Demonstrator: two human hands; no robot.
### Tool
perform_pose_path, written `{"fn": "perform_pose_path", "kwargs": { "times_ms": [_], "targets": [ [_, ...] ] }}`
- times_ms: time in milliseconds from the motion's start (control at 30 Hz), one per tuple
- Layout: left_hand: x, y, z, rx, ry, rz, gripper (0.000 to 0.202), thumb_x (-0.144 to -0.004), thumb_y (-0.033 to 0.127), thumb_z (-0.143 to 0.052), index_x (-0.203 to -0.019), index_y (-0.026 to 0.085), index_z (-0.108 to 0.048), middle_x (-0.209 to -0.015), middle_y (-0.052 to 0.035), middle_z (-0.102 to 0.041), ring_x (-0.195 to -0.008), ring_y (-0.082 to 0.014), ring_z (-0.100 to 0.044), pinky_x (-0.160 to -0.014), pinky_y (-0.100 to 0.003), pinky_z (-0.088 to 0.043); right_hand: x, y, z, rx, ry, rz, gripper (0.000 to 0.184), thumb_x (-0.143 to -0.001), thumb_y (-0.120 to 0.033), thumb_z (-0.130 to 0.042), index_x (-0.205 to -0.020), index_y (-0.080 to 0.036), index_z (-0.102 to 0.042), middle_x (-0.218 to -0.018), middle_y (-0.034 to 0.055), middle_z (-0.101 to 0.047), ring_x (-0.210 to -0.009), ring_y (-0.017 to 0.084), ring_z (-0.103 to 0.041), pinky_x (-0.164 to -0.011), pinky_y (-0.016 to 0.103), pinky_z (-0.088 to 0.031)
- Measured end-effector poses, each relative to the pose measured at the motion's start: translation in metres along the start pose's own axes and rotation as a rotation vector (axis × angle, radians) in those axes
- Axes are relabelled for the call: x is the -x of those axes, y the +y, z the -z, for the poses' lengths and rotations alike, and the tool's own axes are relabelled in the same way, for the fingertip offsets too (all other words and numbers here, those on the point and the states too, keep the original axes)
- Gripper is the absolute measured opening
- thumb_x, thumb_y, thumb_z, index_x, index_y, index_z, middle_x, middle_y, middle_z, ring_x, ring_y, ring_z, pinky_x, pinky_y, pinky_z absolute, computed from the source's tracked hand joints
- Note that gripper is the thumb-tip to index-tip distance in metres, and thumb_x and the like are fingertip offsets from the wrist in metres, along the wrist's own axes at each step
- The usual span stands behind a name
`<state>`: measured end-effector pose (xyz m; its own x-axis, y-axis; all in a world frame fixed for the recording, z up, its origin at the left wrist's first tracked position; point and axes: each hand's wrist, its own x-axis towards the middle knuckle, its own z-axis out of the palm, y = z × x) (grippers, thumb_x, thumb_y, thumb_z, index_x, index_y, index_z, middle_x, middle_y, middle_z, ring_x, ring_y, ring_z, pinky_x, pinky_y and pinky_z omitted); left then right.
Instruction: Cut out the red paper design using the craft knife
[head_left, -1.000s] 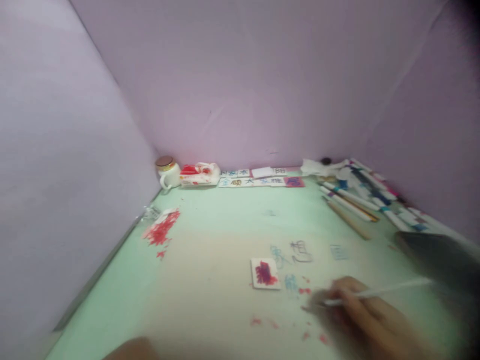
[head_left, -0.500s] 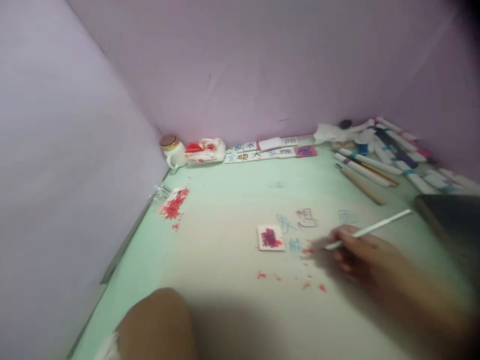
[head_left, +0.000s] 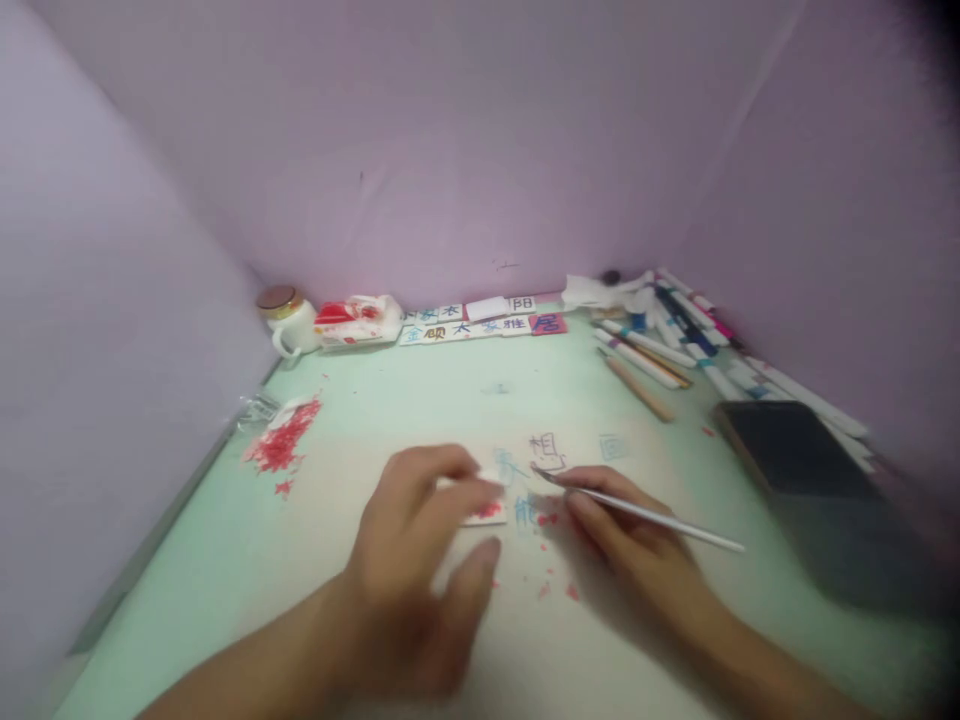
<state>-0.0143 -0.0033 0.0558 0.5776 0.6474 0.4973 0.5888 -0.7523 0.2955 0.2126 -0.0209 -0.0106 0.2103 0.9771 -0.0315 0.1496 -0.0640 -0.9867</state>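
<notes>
My left hand (head_left: 420, 550) reaches over a small white square block (head_left: 491, 517) with red marks. Its thumb and fingers are apart, and they hide most of the block; I cannot tell whether they touch it. My right hand (head_left: 626, 530) grips a slim pale-handled craft knife (head_left: 660, 517) like a pen. The dark pointed tip is tilted up to the left, just right of the block. Blue and purple characters (head_left: 544, 450) are written on the tabletop around it. Red shavings (head_left: 571, 592) are scattered beside the right hand.
A heap of red shavings (head_left: 283, 445) lies at left. Along the back wall stand a lidded white mug (head_left: 296, 330), a red-and-white soft pack (head_left: 356, 322) and rows of lettered tiles (head_left: 480, 330). Several markers (head_left: 690, 330) and a dark phone (head_left: 772, 450) occupy the right.
My left hand has come up from the lower left to the block, fingers spread. My right hand keeps the knife, whose tip now points up-left. The view has shifted right.
</notes>
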Motion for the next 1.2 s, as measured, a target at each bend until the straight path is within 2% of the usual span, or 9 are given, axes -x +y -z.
{"fn": "perform_pose_path", "kwargs": {
  "times_ms": [100,233,367,533,700,800,900,1033,1200],
  "targets": [
    [-0.026,-0.020,-0.021,0.054,-0.188,0.105,0.036,-0.088,0.027,-0.050,-0.120,0.009,-0.052,-0.119,-0.0189,-0.051,-0.111,-0.0301,-0.051,-0.092,-0.048,-0.048,0.000,0.003,0.002,-0.057,-0.082,0.071,0.024,-0.088,-0.038,-0.056,-0.104,-0.023,-0.065,-0.077,0.0032,-0.070,-0.059,0.014,-0.060,-0.051,0.022,-0.048],
    [-0.021,-0.026,-0.038,-0.005,-0.367,0.256,0.049,-0.082,0.034,-0.058,-0.123,0.008,-0.051,-0.122,-0.0210,-0.049,-0.109,-0.0351,-0.050,-0.091,-0.056,-0.045,0.001,0.011,0.005,-0.117,-0.167,0.185,0.032,-0.094,-0.036,-0.050,-0.124,-0.027,-0.058,-0.104,0.0087,-0.072,-0.076,0.017,-0.067,-0.054,0.023,-0.052],
    [-0.015,-0.028,-0.046,0.034,-0.436,0.269,0.048,-0.077,0.022,-0.059,-0.123,0.010,-0.051,-0.121,-0.0184,-0.050,-0.109,-0.0332,-0.049,-0.093,-0.054,-0.043,0.004,0.012,0.009,-0.106,-0.265,0.154,0.041,-0.095,-0.034,-0.049,-0.136,-0.033,-0.049,-0.126,0.0086,-0.065,-0.095,0.021,-0.067,-0.062,0.026,-0.055],
    [-0.009,-0.039,-0.053,0.142,-0.350,0.232,0.039,-0.076,0.017,-0.059,-0.115,0.013,-0.055,-0.116,-0.0157,-0.054,-0.106,-0.0298,-0.051,-0.094,-0.051,-0.043,0.002,0.012,0.019,-0.230,-0.296,-0.005,0.036,-0.091,-0.036,-0.055,-0.127,-0.036,-0.059,-0.127,0.0064,-0.065,-0.098,0.023,-0.069,-0.072,0.031,-0.056],
    [-0.002,-0.043,-0.061,0.184,-0.219,0.203,0.037,-0.077,0.020,-0.061,-0.113,0.011,-0.057,-0.111,-0.0162,-0.056,-0.102,-0.0288,-0.053,-0.089,-0.049,-0.045,-0.004,0.009,0.025,-0.403,-0.401,-0.135,0.050,-0.077,-0.061,-0.062,-0.113,-0.028,-0.070,-0.110,0.0132,-0.073,-0.093,0.033,-0.070,-0.064,0.038,-0.057],
    [-0.002,-0.044,-0.063,0.207,-0.204,0.160,0.039,-0.077,0.020,-0.061,-0.115,0.012,-0.057,-0.112,-0.0160,-0.057,-0.104,-0.0296,-0.053,-0.091,-0.050,-0.044,-0.001,-0.004,0.019,-0.203,-0.205,-0.233,0.030,-0.077,-0.044,-0.071,-0.097,-0.023,-0.068,-0.082,0.0084,-0.076,-0.073,0.023,-0.070,-0.057,0.029,-0.054],
    [-0.004,-0.045,-0.061,0.284,-0.236,0.038,0.041,-0.080,0.012,-0.053,-0.121,0.015,-0.054,-0.119,-0.0153,-0.057,-0.110,-0.0278,-0.053,-0.095,-0.050,-0.043,0.003,-0.018,0.014,-0.052,-0.183,-0.199,0.024,-0.081,-0.044,-0.066,-0.087,-0.021,-0.062,-0.073,0.0054,-0.073,-0.063,0.018,-0.066,-0.053,0.026,-0.051],
    [-0.004,-0.045,-0.059,0.381,-0.252,-0.026,0.057,-0.080,0.003,-0.043,-0.135,0.018,-0.043,-0.136,-0.0157,-0.048,-0.123,-0.0254,-0.047,-0.101,-0.044,-0.044,0.003,-0.025,0.024,0.218,-0.202,-0.012,0.019,-0.090,-0.039,-0.052,-0.100,-0.024,-0.058,-0.078,0.0031,-0.072,-0.059,0.016,-0.063,-0.052,0.025,-0.050],
    [-0.004,-0.043,-0.060,0.313,-0.226,0.055,0.054,-0.075,0.016,-0.058,-0.128,0.013,-0.048,-0.126,-0.0184,-0.052,-0.117,-0.0320,-0.048,-0.101,-0.053,-0.038,0.001,-0.015,0.031,0.591,-0.211,0.340,0.018,-0.090,-0.025,-0.047,-0.103,-0.027,-0.060,-0.075,-0.0008,-0.069,-0.058,0.015,-0.064,-0.053,0.024,-0.048]
  ]
}}
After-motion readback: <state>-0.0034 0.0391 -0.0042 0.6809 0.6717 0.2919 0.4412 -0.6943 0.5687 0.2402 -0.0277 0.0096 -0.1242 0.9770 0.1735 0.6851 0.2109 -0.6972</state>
